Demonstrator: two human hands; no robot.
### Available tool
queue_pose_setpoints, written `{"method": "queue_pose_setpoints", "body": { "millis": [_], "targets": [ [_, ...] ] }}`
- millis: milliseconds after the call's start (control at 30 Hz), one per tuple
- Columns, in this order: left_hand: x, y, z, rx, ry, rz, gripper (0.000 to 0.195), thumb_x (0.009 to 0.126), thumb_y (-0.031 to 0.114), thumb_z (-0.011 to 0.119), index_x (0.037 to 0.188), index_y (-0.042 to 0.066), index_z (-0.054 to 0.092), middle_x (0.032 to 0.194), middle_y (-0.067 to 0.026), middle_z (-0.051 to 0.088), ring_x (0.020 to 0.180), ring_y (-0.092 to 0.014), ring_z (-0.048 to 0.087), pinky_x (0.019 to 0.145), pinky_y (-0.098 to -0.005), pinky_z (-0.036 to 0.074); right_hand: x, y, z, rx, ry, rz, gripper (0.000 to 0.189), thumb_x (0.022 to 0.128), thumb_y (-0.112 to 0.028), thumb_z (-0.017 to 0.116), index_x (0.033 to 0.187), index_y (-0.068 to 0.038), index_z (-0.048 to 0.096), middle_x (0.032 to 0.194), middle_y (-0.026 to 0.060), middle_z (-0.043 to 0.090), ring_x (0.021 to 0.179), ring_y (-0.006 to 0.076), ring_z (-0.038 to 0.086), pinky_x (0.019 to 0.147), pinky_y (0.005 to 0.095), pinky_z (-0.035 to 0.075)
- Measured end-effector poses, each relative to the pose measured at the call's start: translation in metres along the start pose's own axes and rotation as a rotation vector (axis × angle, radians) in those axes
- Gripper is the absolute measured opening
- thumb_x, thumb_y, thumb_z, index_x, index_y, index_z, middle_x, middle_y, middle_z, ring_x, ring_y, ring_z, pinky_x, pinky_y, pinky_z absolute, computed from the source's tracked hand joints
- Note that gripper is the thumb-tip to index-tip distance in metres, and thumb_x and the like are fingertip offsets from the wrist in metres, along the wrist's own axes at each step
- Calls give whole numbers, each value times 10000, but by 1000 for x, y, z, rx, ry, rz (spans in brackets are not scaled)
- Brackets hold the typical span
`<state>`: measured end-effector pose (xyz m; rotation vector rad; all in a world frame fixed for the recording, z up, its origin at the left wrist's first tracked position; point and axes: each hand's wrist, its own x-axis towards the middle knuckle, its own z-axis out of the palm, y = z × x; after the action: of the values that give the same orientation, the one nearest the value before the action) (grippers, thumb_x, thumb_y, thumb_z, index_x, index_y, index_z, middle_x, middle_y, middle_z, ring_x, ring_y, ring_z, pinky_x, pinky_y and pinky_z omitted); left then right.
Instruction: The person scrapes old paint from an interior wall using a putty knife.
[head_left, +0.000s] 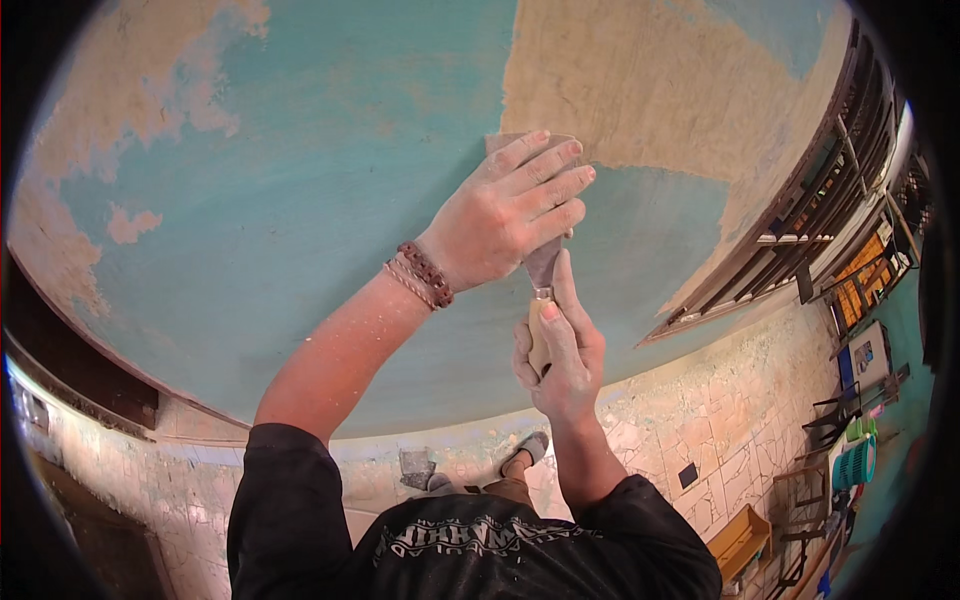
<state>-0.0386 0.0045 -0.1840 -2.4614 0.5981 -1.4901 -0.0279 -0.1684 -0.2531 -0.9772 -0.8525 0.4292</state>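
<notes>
A wide metal scraper (543, 268) with a pale handle lies with its blade against a wall (322, 172) of turquoise paint. My right hand (562, 352) is closed around the handle, the index finger stretched along the blade's neck. Across the blade rests my left hand (517, 206), its fingers flat and close together, pressing on the metal and hiding much of it. The blade's top edge meets the border of a beige area (600, 90) with no turquoise paint. Both hands are dusty, and braided bracelets (421, 276) circle the left wrist.
A slatted window (802, 195) with a dark frame is at the right, a dark opening (82, 352) at the lower left. Paint flakes litter the stone-tiled floor (720, 427). A wooden bench (739, 541), chairs and a teal basket (853, 463) stand at the lower right.
</notes>
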Motion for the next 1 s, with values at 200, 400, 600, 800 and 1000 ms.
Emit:
{"method": "queue_pose_setpoints", "body": {
  "millis": [200,400,600,800,1000],
  "targets": [
    [-10,4,2,-27,-26,-1,160,809,128,684,965,106,651,1315,-56,623,1305,-276,525,1102,-473,399,-16,1,3,-58,54,40,504,1060,-97,384,1528,34,251,672,-40,428,493,32,363,400,197,307],
    [6,-1,-6,-17,0,-14,165,805,132,688,965,117,653,1307,-44,628,1307,-272,525,1086,-459,407,0,-11,2,-19,12,12,551,1030,-142,400,1529,34,247,780,26,529,516,68,420,379,202,319],
    [19,-12,-11,-19,8,13,155,807,127,686,955,122,640,1300,-37,627,1315,-271,515,1082,-461,409,6,-24,7,-64,3,1,571,1031,-176,402,1535,30,231,751,27,507,550,64,431,380,197,316],
    [10,-1,-8,-35,1,10,155,801,130,690,947,126,637,1302,-35,623,1308,-272,517,1083,-458,406,-2,-15,11,-26,57,-15,502,1064,-128,382,1519,49,264,640,-52,387,481,32,354,385,202,293],
    [39,-30,-22,0,6,71,142,809,129,676,946,132,638,1296,-28,626,1316,-270,510,1103,-443,392,23,-37,24,-1,42,-52,530,1066,-163,386,1528,48,233,657,-47,402,480,33,354,386,206,294]
  ]
}}
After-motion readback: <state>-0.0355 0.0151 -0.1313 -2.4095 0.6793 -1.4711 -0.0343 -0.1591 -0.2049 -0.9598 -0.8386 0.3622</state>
